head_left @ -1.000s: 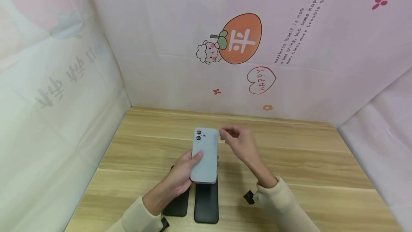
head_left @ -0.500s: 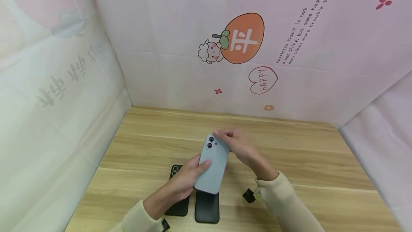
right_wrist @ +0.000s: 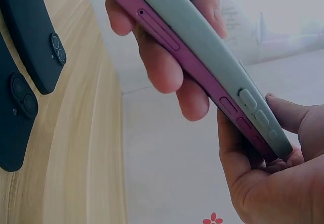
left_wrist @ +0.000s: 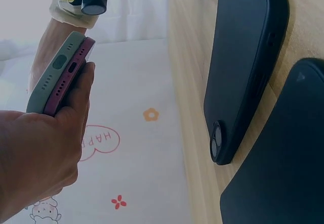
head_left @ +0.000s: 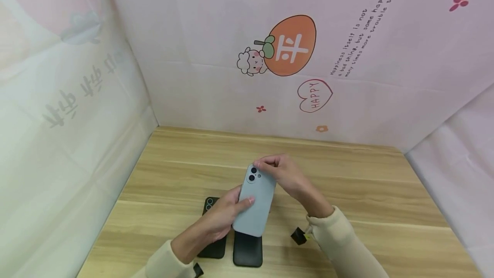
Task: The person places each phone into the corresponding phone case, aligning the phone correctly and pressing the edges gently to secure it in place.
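Observation:
A pink phone [right_wrist: 167,42] lies against a pale blue-green phone case [head_left: 255,209]; along the side, a seam runs between them. Two dark lenses show in the case's camera opening in the head view. My left hand [head_left: 227,211] grips the lower half, thumb across the case's back and fingers beneath. With my right hand [head_left: 279,173] I pinch the top corner beside the lenses. The right wrist view shows the right hand's thumb by the case and its fingers under the phone. A black phone-shaped piece [head_left: 248,250] lies below the held pair.
Another black phone-shaped piece [head_left: 213,248] with camera rings lies on the wooden table [head_left: 366,192], partly beneath my left forearm. A printed cloth [head_left: 216,93] stands behind the table. A small black device [head_left: 299,236] hangs at the right cuff.
My right hand has come in from the right and taken the top corner. The phone and case have tilted clockwise and shifted slightly right. The camera holes, pinkish earlier, now show dark lenses.

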A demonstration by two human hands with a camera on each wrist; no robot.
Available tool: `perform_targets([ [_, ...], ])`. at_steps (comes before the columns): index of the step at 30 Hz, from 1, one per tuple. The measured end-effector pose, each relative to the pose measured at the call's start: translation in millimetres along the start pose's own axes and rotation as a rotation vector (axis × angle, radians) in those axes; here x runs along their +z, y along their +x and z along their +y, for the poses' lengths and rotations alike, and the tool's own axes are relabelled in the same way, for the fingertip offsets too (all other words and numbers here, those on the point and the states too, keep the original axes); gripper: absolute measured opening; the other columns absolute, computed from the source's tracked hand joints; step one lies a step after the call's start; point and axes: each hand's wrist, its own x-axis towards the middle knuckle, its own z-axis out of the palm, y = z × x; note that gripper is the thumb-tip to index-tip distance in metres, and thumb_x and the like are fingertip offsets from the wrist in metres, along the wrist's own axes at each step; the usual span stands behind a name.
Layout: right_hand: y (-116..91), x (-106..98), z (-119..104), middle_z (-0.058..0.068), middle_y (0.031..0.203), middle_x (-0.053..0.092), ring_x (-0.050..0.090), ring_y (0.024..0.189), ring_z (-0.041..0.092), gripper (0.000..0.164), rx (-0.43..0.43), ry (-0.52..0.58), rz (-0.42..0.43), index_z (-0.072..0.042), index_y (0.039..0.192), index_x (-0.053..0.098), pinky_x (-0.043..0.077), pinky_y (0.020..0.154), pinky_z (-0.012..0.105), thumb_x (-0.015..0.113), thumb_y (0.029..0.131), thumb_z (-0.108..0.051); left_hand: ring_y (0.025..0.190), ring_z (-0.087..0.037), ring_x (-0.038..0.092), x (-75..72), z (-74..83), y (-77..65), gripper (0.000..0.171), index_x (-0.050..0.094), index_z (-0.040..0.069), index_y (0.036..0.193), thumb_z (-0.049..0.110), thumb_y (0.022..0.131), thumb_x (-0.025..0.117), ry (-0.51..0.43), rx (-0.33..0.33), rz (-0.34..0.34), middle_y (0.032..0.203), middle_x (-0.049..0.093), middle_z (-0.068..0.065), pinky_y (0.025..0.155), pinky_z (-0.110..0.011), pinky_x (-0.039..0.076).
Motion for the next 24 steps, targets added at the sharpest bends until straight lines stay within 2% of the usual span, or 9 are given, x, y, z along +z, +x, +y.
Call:
perform_targets([
  [11,0,2,2,0.010,0.108,0.078,0.070,0.089,0.020,0.022,-0.006,-0.021,0.057,-0.002,0.113,0.081,0.060,0.075,0.029,0.070,0.104,-0.020,0.128,-0.036,0.063,2.8,1.4,0.0,0.053,0.035,0.005,0.162,0.012,0.112,0.052,0.007,-0.008,0.024,0.143,0.061,-0.019,0.103,-0.058,0.056],
  [15,0,0,5,0.010,0.107,0.078,0.070,0.088,0.019,0.025,0.001,0.012,0.050,0.000,0.113,0.080,0.060,0.074,0.030,0.070,0.104,-0.021,0.130,-0.035,0.062,2.6,0.4,0.7,0.054,0.034,0.006,0.162,0.013,0.112,0.052,0.011,-0.005,0.039,0.145,0.059,-0.018,0.106,-0.057,0.054],
  [21,-2,-5,9,0.013,0.105,0.079,0.075,0.088,0.019,0.031,0.019,0.083,0.053,0.008,0.117,0.075,0.065,0.081,0.036,0.073,0.102,-0.019,0.129,-0.034,0.062,-0.4,1.1,1.9,0.053,0.034,0.004,0.161,0.014,0.112,0.052,0.014,0.039,0.105,0.145,0.060,-0.020,0.107,-0.054,0.054],
  [24,-3,-7,10,0.014,0.104,0.079,0.076,0.088,0.019,0.032,0.017,0.107,0.052,0.010,0.116,0.074,0.065,0.081,0.036,0.074,0.101,-0.018,0.128,-0.034,0.064,-0.8,1.5,1.9,0.053,0.035,0.003,0.161,0.014,0.112,0.052,0.005,0.051,0.108,0.144,0.061,-0.020,0.106,-0.052,0.055],
])
